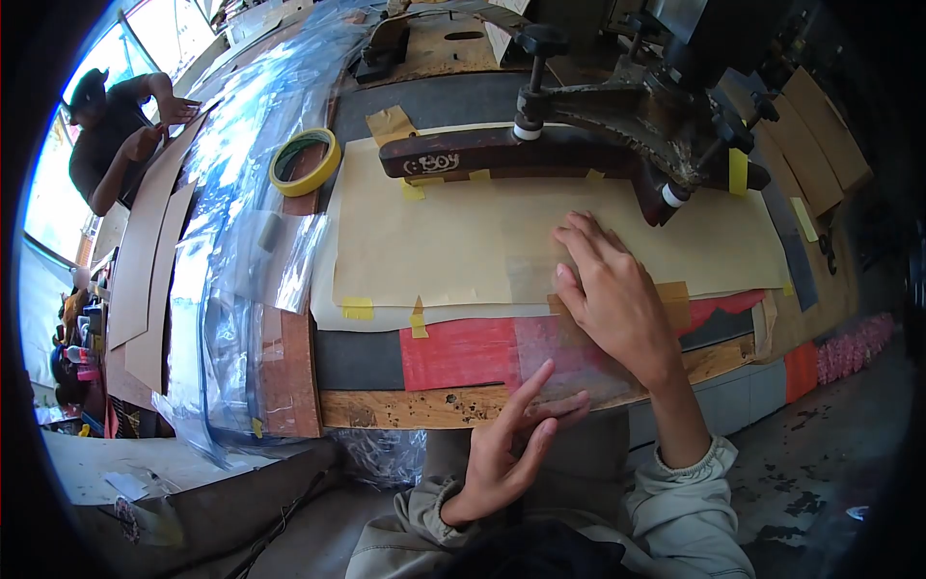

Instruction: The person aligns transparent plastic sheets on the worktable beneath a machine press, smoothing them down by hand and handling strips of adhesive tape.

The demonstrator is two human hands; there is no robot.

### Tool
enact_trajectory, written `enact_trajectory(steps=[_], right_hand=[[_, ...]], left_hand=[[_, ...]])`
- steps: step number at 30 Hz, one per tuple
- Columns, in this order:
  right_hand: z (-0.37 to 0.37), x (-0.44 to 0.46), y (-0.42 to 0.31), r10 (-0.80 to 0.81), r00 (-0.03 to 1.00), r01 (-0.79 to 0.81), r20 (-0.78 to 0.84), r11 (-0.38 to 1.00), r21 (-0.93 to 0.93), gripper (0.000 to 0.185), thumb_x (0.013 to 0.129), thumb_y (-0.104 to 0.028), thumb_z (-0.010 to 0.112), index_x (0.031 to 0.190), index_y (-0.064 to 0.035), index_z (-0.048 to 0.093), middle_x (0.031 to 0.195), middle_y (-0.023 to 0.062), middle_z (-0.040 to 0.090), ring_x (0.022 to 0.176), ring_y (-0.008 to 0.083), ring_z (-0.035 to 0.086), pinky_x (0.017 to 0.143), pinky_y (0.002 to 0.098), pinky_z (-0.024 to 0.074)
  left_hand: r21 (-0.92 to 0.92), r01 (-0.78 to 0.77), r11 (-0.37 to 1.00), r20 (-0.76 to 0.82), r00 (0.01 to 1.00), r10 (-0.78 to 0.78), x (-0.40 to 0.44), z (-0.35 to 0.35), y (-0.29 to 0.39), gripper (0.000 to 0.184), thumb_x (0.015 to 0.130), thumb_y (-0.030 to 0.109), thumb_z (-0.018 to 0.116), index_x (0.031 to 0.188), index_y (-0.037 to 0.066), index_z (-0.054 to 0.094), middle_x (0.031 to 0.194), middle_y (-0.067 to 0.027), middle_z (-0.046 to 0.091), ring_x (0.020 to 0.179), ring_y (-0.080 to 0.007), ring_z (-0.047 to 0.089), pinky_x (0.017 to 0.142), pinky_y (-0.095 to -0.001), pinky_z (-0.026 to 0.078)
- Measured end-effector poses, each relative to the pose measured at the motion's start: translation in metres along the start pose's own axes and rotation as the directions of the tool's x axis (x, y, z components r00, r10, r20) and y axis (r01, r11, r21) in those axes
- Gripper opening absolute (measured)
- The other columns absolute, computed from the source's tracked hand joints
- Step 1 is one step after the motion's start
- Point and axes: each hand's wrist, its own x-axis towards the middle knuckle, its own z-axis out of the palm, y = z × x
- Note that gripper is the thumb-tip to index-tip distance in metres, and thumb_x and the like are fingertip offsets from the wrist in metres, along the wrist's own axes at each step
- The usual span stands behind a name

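Observation:
My right hand (617, 304) lies flat with fingers stretched over a cream paper sheet (424, 241) on the workbench. Beneath it is a clear plastic piece (555, 359) that hangs over a red strip (453, 352) at the bench's front. My left hand (511, 439) is just off the wooden front edge (415, 407), fingers apart, close to the plastic; whether it touches it I cannot tell. Yellow tape pieces (357, 308) stick to the paper's edge. A dark clamp bar (511, 154) under a metal machine arm (627, 116) crosses the paper's far side.
A yellow tape roll (333, 164) stands left of the paper, beside wide clear plastic sheeting (241, 212). Brown boards (145, 256) lie farther left, where another person (116, 135) works. Cardboard pieces (815, 140) lean at the right. A pink bundle (857, 347) is at the lower right.

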Motion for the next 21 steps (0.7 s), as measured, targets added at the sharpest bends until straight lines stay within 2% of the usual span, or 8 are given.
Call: enact_trajectory(steps=[2, 5, 8, 12, 14, 17, 20, 21], right_hand=[[-0.008, 0.003, -0.003, 0.057, 0.997, -0.056, 0.043, 0.998, -0.005, 0.029, 0.086, -0.011, 0.057, 0.109, 0.0058, 0.054, 0.121, 0.0238, 0.053, 0.116, 0.0380, 0.050, 0.101, 0.0415, 0.0402], [-0.004, 0.003, -0.002, 0.018, 1.000, -0.019, -0.020, 0.999, -0.042, 0.031, 0.085, -0.010, 0.057, 0.112, 0.0056, 0.054, 0.121, 0.0221, 0.054, 0.116, 0.0353, 0.051, 0.099, 0.0417, 0.0405], [0.008, 0.001, 0.005, -0.120, 0.989, 0.112, -0.090, 0.990, -0.084, 0.034, 0.086, -0.010, 0.056, 0.116, 0.0056, 0.053, 0.123, 0.0224, 0.053, 0.119, 0.0355, 0.049, 0.101, 0.0427, 0.0390], [0.013, 0.001, 0.005, -0.108, 0.993, 0.104, -0.042, 0.991, -0.089, 0.041, 0.080, -0.005, 0.056, 0.118, 0.0098, 0.051, 0.125, 0.0260, 0.052, 0.122, 0.0370, 0.047, 0.106, 0.0414, 0.0368], [0.013, 0.003, 0.002, -0.109, 0.993, 0.104, -0.039, 0.989, -0.101, 0.042, 0.078, -0.004, 0.057, 0.117, 0.0110, 0.051, 0.124, 0.0275, 0.052, 0.121, 0.0373, 0.048, 0.105, 0.0409, 0.0377], [0.012, 0.004, 0.001, -0.112, 0.993, 0.107, -0.033, 0.987, -0.116, 0.042, 0.077, -0.004, 0.057, 0.116, 0.0117, 0.051, 0.123, 0.0292, 0.051, 0.121, 0.0383, 0.048, 0.104, 0.0409, 0.0388], [0.012, 0.005, 0.001, -0.121, 0.992, 0.117, -0.025, 0.985, -0.130, 0.042, 0.078, -0.004, 0.057, 0.116, 0.0119, 0.051, 0.123, 0.0301, 0.051, 0.120, 0.0390, 0.048, 0.104, 0.0413, 0.0386], [0.012, 0.005, 0.002, -0.122, 0.992, 0.118, -0.023, 0.984, -0.134, 0.041, 0.077, -0.004, 0.057, 0.115, 0.0120, 0.050, 0.123, 0.0303, 0.051, 0.120, 0.0392, 0.048, 0.105, 0.0414, 0.0384]], left_hand=[[-0.037, 0.026, 0.999, -0.003, 1.000, -0.026, 0.000, 0.000, 0.001, 0.053, 0.094, -0.004, 0.044, 0.144, -0.002, 0.025, 0.112, -0.0184, 0.066, 0.107, -0.0236, 0.063, 0.092, -0.0273, 0.045], [-0.057, -0.026, 0.998, -0.018, 1.000, 0.025, 0.000, 0.000, -0.001, 0.050, 0.094, -0.004, 0.044, 0.142, -0.003, 0.029, 0.111, -0.0180, 0.066, 0.107, -0.0229, 0.063, 0.091, -0.0266, 0.045], [-0.036, -0.017, 0.999, -0.032, 0.999, 0.015, 0.001, 0.001, 0.002, 0.049, 0.094, -0.005, 0.044, 0.141, -0.004, 0.030, 0.110, -0.0181, 0.066, 0.106, -0.0233, 0.063, 0.091, -0.0269, 0.045], [-0.017, -0.020, 1.000, -0.030, 0.999, 0.020, 0.001, 0.002, -0.002, 0.048, 0.095, -0.003, 0.044, 0.141, -0.005, 0.029, 0.110, -0.0190, 0.066, 0.105, -0.0252, 0.064, 0.092, -0.0293, 0.046], [0.041, -0.007, 0.999, -0.009, 1.000, 0.008, 0.001, 0.001, 0.001, 0.048, 0.097, 0.003, 0.042, 0.141, -0.006, 0.026, 0.109, -0.0214, 0.065, 0.102, -0.0285, 0.065, 0.094, -0.0336, 0.045], [0.018, -0.017, 1.000, -0.015, 1.000, 0.017, 0.002, 0.002, 0.002, 0.048, 0.097, 0.002, 0.042, 0.141, -0.006, 0.026, 0.109, -0.0218, 0.065, 0.101, -0.0285, 0.065, 0.093, -0.0340, 0.047], [-0.012, 0.010, 1.000, -0.031, 0.999, -0.010, 0.000, 0.002, 0.000, 0.049, 0.093, -0.005, 0.045, 0.140, -0.006, 0.030, 0.110, -0.0185, 0.066, 0.106, -0.0234, 0.063, 0.091, -0.0268, 0.045], [-0.013, 0.013, 1.000, -0.037, 0.999, -0.014, 0.000, 0.002, 0.000, 0.049, 0.093, -0.005, 0.045, 0.140, -0.006, 0.030, 0.110, -0.0186, 0.066, 0.106, -0.0233, 0.063, 0.092, -0.0269, 0.045]])
